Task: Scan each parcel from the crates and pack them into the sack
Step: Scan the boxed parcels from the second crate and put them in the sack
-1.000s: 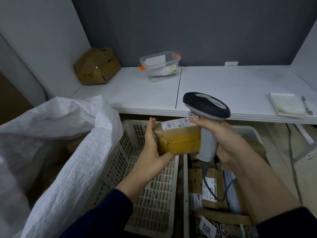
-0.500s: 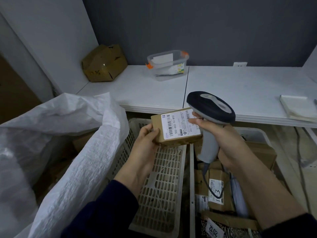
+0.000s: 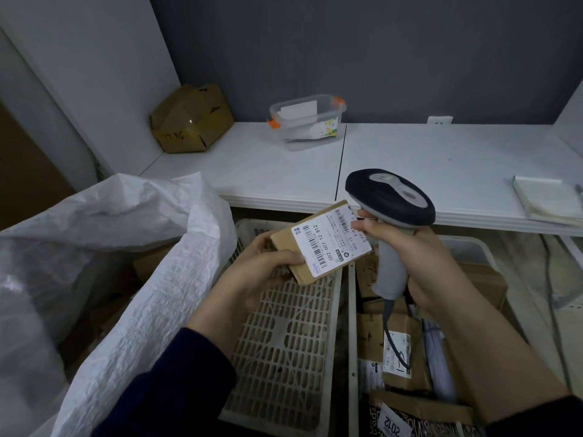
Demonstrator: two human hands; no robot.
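My left hand grips a small brown parcel by its lower left corner, its white barcode label turned up toward me. My right hand is closed round the grey handle of a barcode scanner, whose dark head sits just right of and above the parcel; the right fingertips touch the parcel's right edge. Below the parcel is a beige lattice crate with a bare bottom. To its right a second crate holds several brown parcels. The open white woven sack stands at the left.
A white table runs across behind the crates, bearing a dented cardboard box, a clear plastic tub with orange clips and a notepad at the right edge. The scanner's cable hangs into the right crate.
The parcel has been tipped so its label faces up, and it has rotated a little further and moved slightly left. The scanner stays beside it in my right hand.
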